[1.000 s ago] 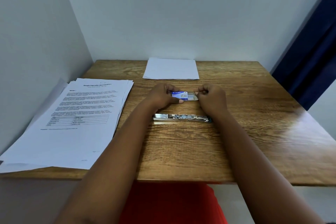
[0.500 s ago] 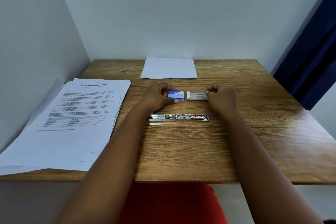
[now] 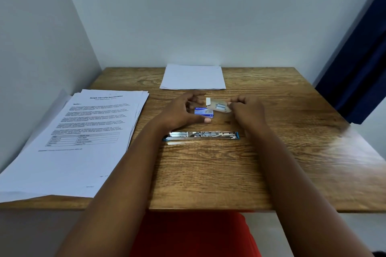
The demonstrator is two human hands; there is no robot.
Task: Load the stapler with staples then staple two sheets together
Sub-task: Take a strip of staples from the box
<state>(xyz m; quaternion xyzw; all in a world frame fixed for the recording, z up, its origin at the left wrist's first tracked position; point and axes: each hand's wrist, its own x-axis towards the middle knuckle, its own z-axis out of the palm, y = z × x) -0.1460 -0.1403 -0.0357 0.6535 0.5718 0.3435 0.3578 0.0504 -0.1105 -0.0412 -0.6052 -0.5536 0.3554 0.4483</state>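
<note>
The right hand [image 3: 246, 110] pinches the staple tray [image 3: 219, 107]; the left hand [image 3: 181, 110], loosely open, touches the blue sleeve [image 3: 203, 112]. Loading step: next, probably lift a strip into the open stapler [image 3: 201, 135].

Single view only, head-mounted, wide-angle. It looks forward and down from above the near edge of the table [image 3: 208, 183], facing the corner where two walls [image 3: 208, 16] meet. Both forearms enter from the bottom edge, close to the lens; straight lines bow toward the margins.
</note>
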